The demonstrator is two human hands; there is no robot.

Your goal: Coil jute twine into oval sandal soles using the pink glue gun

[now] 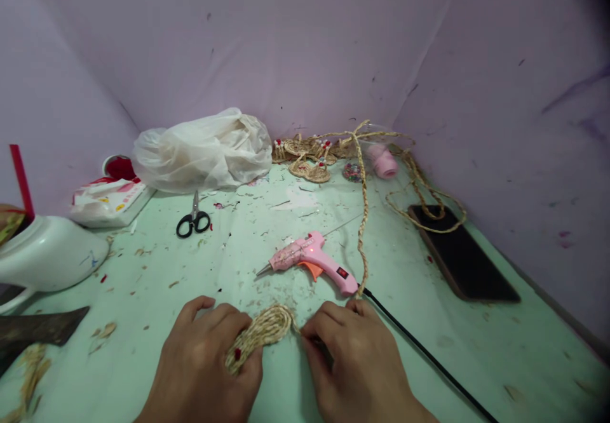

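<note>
My left hand (pixel 210 353) grips a flat oval coil of braided straw cord (pixel 271 325), with a small dark red spot near its lower end. To its right, my right hand (pixel 350 353) pinches the loose braid where it leaves the coil. From that hand the straw braid (pixel 363 220) runs away from me to the back of the table. Just beyond both hands lies a pink hot glue gun (pixel 309 258), nozzle to the left, with an orange trigger and a black cable (pixel 429 334) passing right of my right hand.
Black-handled scissors (pixel 193 221) and a white plastic bag (pixel 204 150) lie at the back left. A white jug (pixel 57 251) is tipped at the left, above a dark blade (pixel 42 331). Small coiled straw pieces (pixel 309 167) and pink spool (pixel 382 161) sit behind. A phone (pixel 469 258) lies right.
</note>
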